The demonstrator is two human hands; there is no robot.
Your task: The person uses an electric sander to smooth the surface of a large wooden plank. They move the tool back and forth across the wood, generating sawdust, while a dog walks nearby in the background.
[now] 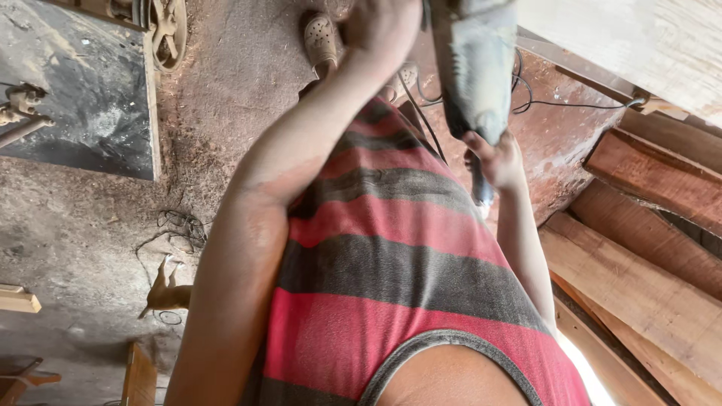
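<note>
I look down my own chest in a red and grey striped shirt (391, 256). A dusty grey power tool (475, 71) is held in front of me, with a black cable (530, 101) trailing off to the right. My left hand (380, 26) is clenched at the tool's upper end, partly cut off by the frame's top edge. My right hand (498, 162) grips the tool's lower end, where a dark handle (481, 192) sticks out below the fingers. The tool's working end is hidden.
Rough wooden planks (639, 278) are stacked at the right, under a pale board (654, 45). A sawdust-covered floor (83, 225) holds a dark sheet (83, 98), a machine wheel (169, 30), loose wire (180, 225) and small wood pieces (19, 301). My sandalled foot (321, 39) shows at the top.
</note>
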